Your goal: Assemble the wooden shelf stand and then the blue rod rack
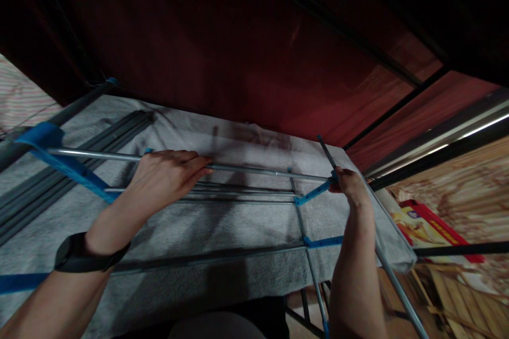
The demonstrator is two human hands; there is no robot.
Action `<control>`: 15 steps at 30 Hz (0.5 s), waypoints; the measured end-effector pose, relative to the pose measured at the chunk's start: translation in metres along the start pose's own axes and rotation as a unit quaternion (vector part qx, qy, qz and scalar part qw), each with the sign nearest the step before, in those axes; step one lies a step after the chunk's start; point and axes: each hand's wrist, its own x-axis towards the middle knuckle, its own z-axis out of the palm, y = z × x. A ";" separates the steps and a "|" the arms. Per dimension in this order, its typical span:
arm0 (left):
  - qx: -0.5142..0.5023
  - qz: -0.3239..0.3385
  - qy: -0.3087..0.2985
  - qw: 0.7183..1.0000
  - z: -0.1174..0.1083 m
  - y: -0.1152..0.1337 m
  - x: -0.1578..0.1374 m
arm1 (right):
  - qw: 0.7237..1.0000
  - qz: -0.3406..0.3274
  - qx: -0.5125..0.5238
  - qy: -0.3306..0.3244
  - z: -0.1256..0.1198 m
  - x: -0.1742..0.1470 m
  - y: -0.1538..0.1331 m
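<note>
A thin silvery metal tube [246, 169] runs crosswise in front of me, part of a rack of tubes and blue plastic joints. Over its left half lies my left hand [170, 172], fingers curled round it; a dark band is on that wrist. The tube's left end meets a blue bracket [43, 135] on a thick grey pole. At the other end, my right hand [348, 185] is closed on the blue joint [332, 177], where the tube meets a sloping grey pole [326, 152]. More tubes [242, 201] run below, into a blue arm [312, 194].
The rack stands over a grey fleecy cover [191, 270]. Several dark grey tubes [115, 135] lie bundled at the left. A dark red panel [222, 53] rises behind. To the right are a red and yellow box [431, 228] and slatted wooden furniture [457, 288].
</note>
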 end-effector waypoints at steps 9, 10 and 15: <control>0.008 0.007 -0.025 1.000 -0.003 -0.002 0.001 | 0.998 -0.018 -0.051 0.011 0.001 -0.006 -0.008; 0.008 0.008 -0.030 1.000 -0.004 -0.002 0.001 | 0.998 -0.018 -0.056 0.013 0.001 -0.008 -0.010; 0.005 0.009 -0.034 0.999 -0.010 0.001 0.002 | 0.995 -0.028 -0.087 0.027 0.001 -0.015 -0.016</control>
